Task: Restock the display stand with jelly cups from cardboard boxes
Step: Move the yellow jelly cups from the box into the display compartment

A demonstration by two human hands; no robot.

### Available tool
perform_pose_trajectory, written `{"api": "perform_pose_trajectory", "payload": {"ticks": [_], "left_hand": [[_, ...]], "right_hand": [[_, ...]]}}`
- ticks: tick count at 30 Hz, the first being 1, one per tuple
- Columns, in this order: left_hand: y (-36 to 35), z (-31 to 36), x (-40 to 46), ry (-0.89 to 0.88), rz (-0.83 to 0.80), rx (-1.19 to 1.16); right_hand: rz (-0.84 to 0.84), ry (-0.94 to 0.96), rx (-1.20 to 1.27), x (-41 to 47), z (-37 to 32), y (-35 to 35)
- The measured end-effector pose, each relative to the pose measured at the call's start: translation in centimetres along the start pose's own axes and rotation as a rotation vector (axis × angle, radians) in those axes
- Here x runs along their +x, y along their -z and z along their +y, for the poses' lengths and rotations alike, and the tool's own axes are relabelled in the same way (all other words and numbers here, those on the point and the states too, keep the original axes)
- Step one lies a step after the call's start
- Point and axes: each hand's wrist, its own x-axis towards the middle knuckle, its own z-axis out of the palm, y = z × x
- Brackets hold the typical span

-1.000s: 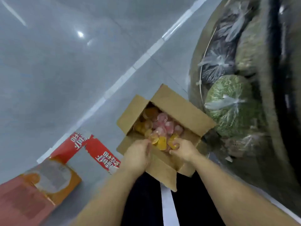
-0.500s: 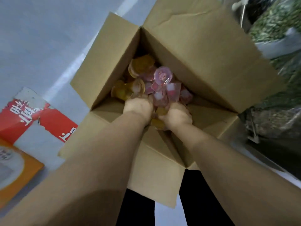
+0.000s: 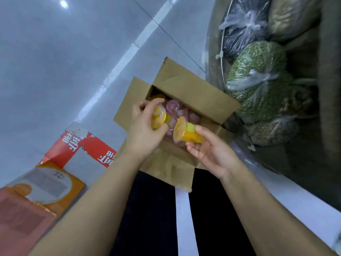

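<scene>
An open brown cardboard box [image 3: 193, 93] stands on the floor in front of me, with several pink and yellow jelly cups [image 3: 177, 111] inside. My left hand [image 3: 145, 130] is above the box's near left side and grips yellow jelly cups [image 3: 159, 117]. My right hand [image 3: 212, 150] hovers over the near right corner and holds a yellow jelly cup [image 3: 188, 133] on its side, pinched between fingers and thumb.
A round display stand [image 3: 214, 52] on the right holds tied plastic bags of green beans [image 3: 258, 74] and dark grains [image 3: 241, 24]. Flattened red and orange cartons [image 3: 46, 182] lie on the grey floor at left. My dark trouser legs [image 3: 151, 209] are below the box.
Both hands have come up out of the box holding yellow jelly cups. The view has pulled back from the box, which now looks smaller and farther away.
</scene>
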Motion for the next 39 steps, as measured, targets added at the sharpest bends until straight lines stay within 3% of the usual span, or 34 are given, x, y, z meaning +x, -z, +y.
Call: {"api": "perform_pose_trajectory", "payload": {"ticks": [3,9,14,20,24,27,30,33,36,39], "left_hand": [[5.5,7.6,-4.7,-0.105,0.104,-0.111],[15.4,24.8,-13.2,-0.404,0.268,-0.132],[18.1,38.1,-19.0,-0.728,0.183,-0.116],[13.2,47.8,-23.6,-0.998,-0.125,-0.133],[7.8,51.6,-25.5,-1.086,-0.320,-0.090],[4.1,54.4,-26.6,-1.265,-0.381,0.026],[0.9,57.3,-27.2,-1.365,-0.414,0.152],[-1.8,59.9,-27.2,-1.315,-0.444,0.267],[-3.7,61.2,-26.4,-1.295,-0.541,0.409],[-5.3,61.4,-25.7,-1.326,-0.550,0.549]], "right_hand": [[-0.213,0.075,0.047,-8.3,-3.8,-4.5],[-0.603,0.330,-0.127,-27.3,-12.4,-11.4],[-0.608,0.650,-0.310,-40.3,-15.9,-10.9],[-0.233,1.105,-0.432,-49.9,-18.3,-5.4],[0.086,1.228,-0.487,-53.6,-19.1,1.0],[0.345,1.309,-0.534,-55.7,-19.8,5.6],[0.603,1.350,-0.640,-56.6,-21.0,8.9],[0.845,1.302,-0.731,-56.2,-22.3,11.0],[0.947,1.220,-0.799,-55.6,-22.9,12.5],[1.045,1.254,-0.933,-55.0,-23.1,12.9]]}}
